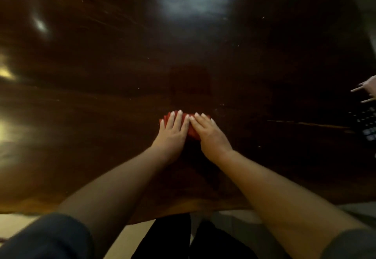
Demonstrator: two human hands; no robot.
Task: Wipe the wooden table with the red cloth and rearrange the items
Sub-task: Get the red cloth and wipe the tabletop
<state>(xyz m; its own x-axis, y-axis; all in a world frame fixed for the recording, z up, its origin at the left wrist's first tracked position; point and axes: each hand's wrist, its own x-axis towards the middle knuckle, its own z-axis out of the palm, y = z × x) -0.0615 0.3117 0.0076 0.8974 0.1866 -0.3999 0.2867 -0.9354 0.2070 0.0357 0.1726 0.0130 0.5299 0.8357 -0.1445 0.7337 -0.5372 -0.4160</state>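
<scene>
Both palms flat, fingers spread and uncurled: left hand (173,130) and right hand (209,132) side by side, index fingers touching, pressing down on the small folded red cloth (192,131), mostly hidden beneath them. Dark glossy wooden table (101,65) stretching wide beyond the fingertips, pale specks scattered ahead and to the right. Best wiped with even pressure, pushing forward in long overlapping strokes, keeping the cloth folded under the palms. Dark keypad-like object (369,124) well right of the right hand; worth steering clear.
</scene>
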